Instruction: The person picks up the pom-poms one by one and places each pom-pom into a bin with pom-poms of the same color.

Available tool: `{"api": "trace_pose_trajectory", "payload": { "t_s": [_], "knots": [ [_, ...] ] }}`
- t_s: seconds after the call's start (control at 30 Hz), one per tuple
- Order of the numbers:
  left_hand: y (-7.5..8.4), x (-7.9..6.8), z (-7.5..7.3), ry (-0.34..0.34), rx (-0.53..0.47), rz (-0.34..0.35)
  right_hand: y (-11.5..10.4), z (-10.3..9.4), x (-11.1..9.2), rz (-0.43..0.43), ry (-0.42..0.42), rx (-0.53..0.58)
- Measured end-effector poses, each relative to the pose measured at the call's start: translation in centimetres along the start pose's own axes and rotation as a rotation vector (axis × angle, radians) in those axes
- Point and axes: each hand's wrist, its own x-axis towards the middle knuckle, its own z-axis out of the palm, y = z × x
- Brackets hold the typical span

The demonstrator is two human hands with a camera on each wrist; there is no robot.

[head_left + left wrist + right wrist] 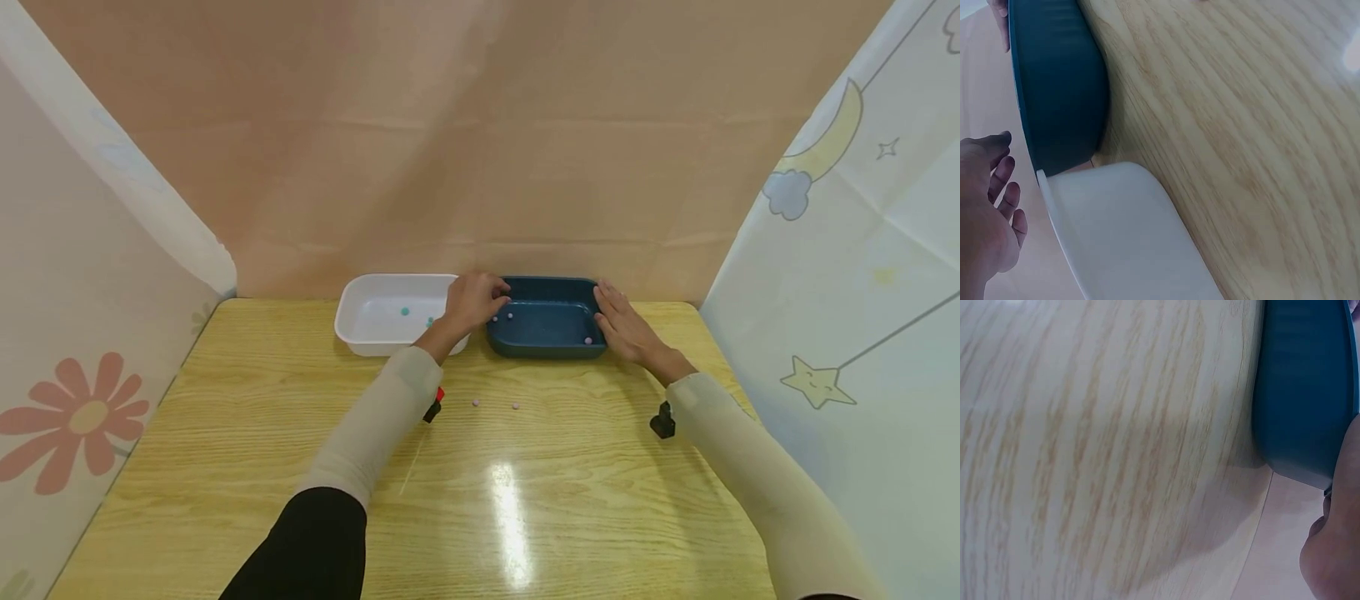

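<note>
A dark blue tub [547, 350] stands at the back of the table, with a few small pink balls [588, 341] inside. Left of it is a white tub [360, 325] with several teal balls [405, 312]. My left hand [474, 302] hovers over the place where the two tubs meet, thumb and fingers loosely bent and apart; nothing shows between them in the left wrist view. Flat along the blue tub's right rim lies my right hand [628, 332], fingers straight. The right wrist view shows only part of that hand [1341, 531] beside the tub's wall.
Two small pink balls, one left [476, 402] and one right [515, 406], lie on the wooden table [585, 500] before the tubs. Black wrist-camera parts [663, 421] show by the sleeves. A tan backdrop [480, 167] rises behind, with patterned cloth at both sides.
</note>
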Motion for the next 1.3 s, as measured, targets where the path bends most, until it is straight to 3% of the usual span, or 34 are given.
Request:
{"api": "trace_pose_trajectory", "payload": {
  "t_s": [0.53,0.8,1.13,1.3],
  "knots": [
    [-1.8,-2.3,-1.7,0.050,-0.044,0.093,-0.3,-0.1,0.2,0.006,0.002,-0.009],
    [-1.9,-3.9,-2.6,0.031,-0.055,0.166,-0.1,0.1,0.2,0.006,0.006,-0.017],
    [-2.1,-6.4,-3.3,0.085,-0.043,0.314,-0.1,0.0,0.0,0.006,0.006,-0.006],
    [-2.6,-7.6,-3.5,0.072,-0.068,0.338,-0.1,-0.1,0.0,0.006,0.004,0.001]
  ]
}}
